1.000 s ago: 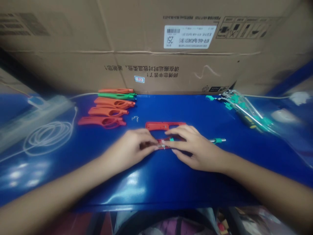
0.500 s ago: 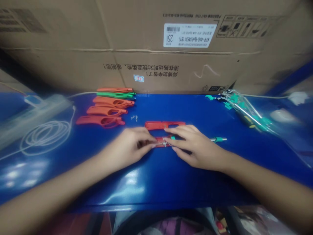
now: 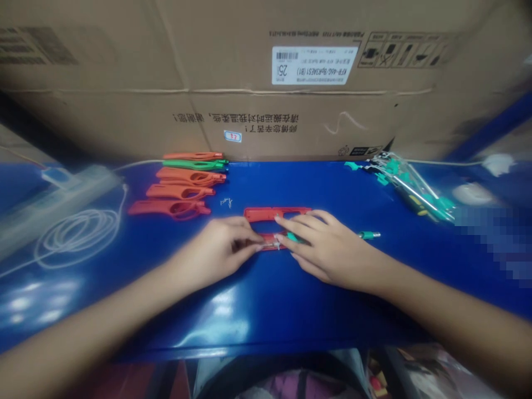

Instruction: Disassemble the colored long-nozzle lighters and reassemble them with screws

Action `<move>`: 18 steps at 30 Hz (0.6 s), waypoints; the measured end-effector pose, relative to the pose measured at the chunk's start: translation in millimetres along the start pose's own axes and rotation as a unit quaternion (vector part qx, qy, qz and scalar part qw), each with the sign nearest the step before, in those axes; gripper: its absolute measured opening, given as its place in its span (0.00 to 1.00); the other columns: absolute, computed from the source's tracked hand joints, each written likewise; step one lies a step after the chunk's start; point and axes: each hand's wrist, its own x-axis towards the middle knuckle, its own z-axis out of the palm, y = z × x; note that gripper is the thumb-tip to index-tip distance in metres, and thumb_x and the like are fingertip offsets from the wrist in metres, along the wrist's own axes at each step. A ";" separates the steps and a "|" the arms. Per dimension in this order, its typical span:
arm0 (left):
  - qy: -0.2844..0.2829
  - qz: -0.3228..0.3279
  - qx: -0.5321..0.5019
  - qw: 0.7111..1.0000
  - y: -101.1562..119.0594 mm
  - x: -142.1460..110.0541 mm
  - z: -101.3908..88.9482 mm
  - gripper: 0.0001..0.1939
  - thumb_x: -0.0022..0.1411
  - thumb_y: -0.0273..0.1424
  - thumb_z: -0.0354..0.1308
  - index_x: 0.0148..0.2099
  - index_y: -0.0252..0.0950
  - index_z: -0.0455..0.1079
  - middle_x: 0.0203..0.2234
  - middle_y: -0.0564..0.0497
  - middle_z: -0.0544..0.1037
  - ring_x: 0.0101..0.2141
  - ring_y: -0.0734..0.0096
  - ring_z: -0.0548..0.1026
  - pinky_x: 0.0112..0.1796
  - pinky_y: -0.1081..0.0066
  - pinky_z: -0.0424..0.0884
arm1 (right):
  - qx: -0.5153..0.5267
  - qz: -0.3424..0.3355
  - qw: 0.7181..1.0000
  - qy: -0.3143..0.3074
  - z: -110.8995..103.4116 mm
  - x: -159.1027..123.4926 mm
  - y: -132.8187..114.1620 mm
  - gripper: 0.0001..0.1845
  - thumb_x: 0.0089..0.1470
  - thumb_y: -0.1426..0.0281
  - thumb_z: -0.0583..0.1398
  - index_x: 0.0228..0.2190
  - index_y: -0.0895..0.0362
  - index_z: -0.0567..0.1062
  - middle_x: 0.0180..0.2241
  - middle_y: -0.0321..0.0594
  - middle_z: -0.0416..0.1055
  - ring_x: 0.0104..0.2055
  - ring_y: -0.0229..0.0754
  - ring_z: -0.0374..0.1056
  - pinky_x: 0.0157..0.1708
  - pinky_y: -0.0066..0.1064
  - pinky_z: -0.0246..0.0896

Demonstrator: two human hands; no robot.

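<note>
Between my hands an open red half-casing of a long-nosed lighter (image 3: pixel 269 246) lies on the blue table, with small metal and pale parts inside it. My left hand (image 3: pixel 228 244) pinches its left end between thumb and fingers. From the right, my right hand (image 3: pixel 328 244) reaches over it, fingertips and thumb closed around the inner parts and the casing. A green piece (image 3: pixel 292 237) shows under those fingers, and beyond the hand sticks out a metal tube with a green collar (image 3: pixel 369 235). Just behind lies the second red half-casing (image 3: pixel 258 214), partly covered by my right fingers.
Several orange, red and green lighter casings (image 3: pixel 178 191) lie in a stack at the back left, near tiny wires (image 3: pixel 226 203). A coiled white cable (image 3: pixel 77 235) and a power strip (image 3: pixel 83 185) are left. Metal rods with green parts (image 3: pixel 409 183) lie right. A cardboard box (image 3: pixel 233 61) stands behind.
The whole view has shifted slightly. Both hands stay at the casing; the right fingers have moved a little on it, and more of the green piece shows.
</note>
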 end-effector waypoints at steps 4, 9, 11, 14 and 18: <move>-0.005 0.007 0.012 1.000 3.1 0.3 -2.1 0.09 0.67 0.28 0.59 0.45 0.38 0.82 0.33 0.49 0.79 0.32 0.71 0.77 0.36 0.72 0.74 | 0.012 0.006 1.000 0.012 -3.4 -2.0 -1.4 0.20 0.66 0.69 0.53 0.53 0.62 0.76 0.63 0.54 0.65 0.58 0.55 0.66 0.58 0.54 0.57; -0.014 0.004 0.004 1.000 2.7 0.0 -3.3 0.09 0.67 0.29 0.60 0.45 0.38 0.82 0.33 0.49 0.78 0.33 0.71 0.77 0.35 0.72 0.73 | 0.067 0.020 0.997 0.024 -9.6 -4.3 0.0 0.21 0.66 0.69 0.53 0.56 0.57 0.75 0.65 0.52 0.62 0.62 0.55 0.64 0.58 0.55 0.57; -0.017 0.002 0.001 1.000 1.1 0.0 -3.1 0.10 0.67 0.30 0.59 0.46 0.39 0.81 0.34 0.49 0.78 0.33 0.71 0.77 0.35 0.72 0.73 | 0.076 0.014 0.997 0.001 -8.3 -5.2 0.6 0.21 0.66 0.69 0.53 0.57 0.57 0.74 0.66 0.54 0.60 0.63 0.56 0.63 0.60 0.56 0.55; -0.021 0.001 -0.002 1.000 -1.1 0.2 -3.2 0.10 0.67 0.30 0.59 0.46 0.38 0.81 0.34 0.48 0.78 0.34 0.70 0.77 0.36 0.72 0.73 | 0.092 0.024 0.995 -0.032 -3.8 -6.3 1.3 0.23 0.66 0.68 0.54 0.59 0.58 0.72 0.67 0.56 0.58 0.66 0.55 0.59 0.63 0.57 0.52; -0.020 0.001 -0.003 1.000 -1.5 0.4 -3.9 0.10 0.67 0.30 0.60 0.46 0.38 0.82 0.34 0.48 0.79 0.34 0.70 0.77 0.36 0.71 0.73 | 0.100 0.031 0.994 -0.038 -1.7 -6.7 1.6 0.23 0.66 0.68 0.53 0.59 0.57 0.71 0.67 0.56 0.58 0.67 0.54 0.58 0.64 0.57 0.52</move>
